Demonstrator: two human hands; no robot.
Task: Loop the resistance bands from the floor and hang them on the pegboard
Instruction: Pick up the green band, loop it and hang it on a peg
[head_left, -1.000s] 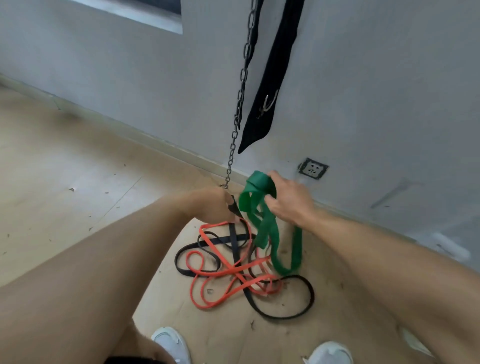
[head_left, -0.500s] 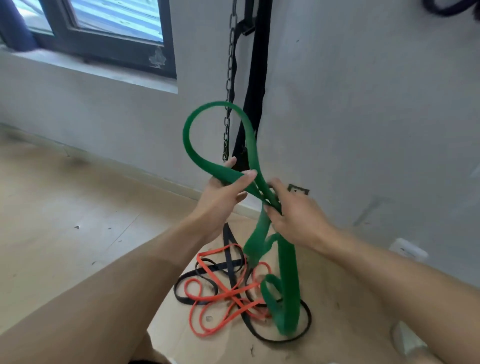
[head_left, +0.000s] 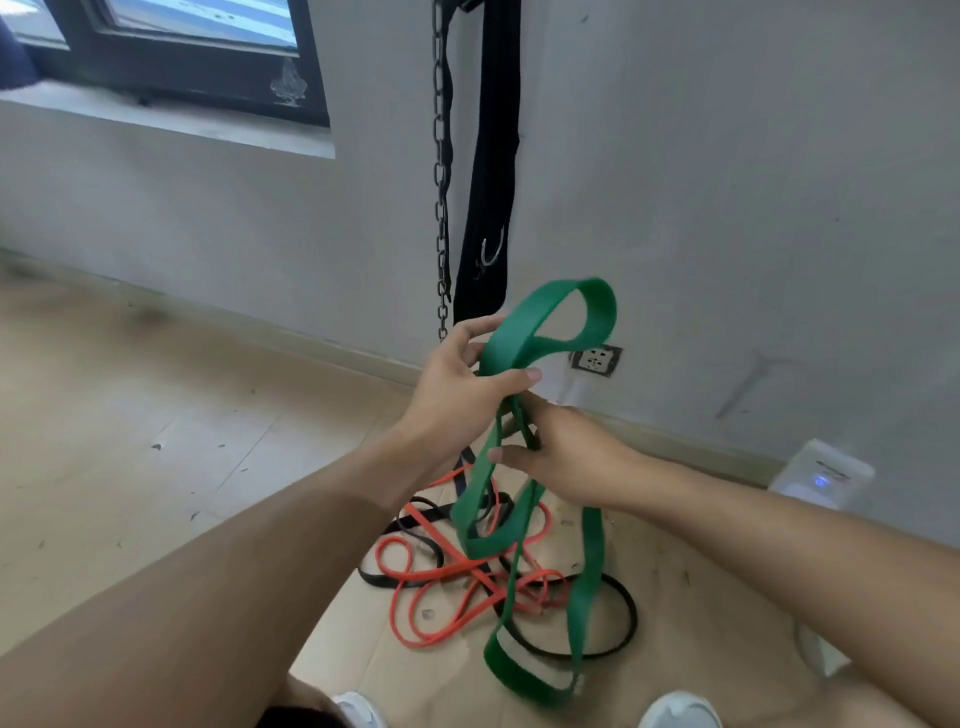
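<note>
Above the floor tangle, left hand (head_left: 457, 395) and right hand (head_left: 566, 452) both grip the green band (head_left: 582, 582) — wall close behind

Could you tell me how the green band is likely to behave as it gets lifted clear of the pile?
The green band is probably floppy: it droops in long loops below both hands. It may snag, since its lower loops hang over the orange band and black band. It looks light, held by the left hand with loose fingers.
</note>
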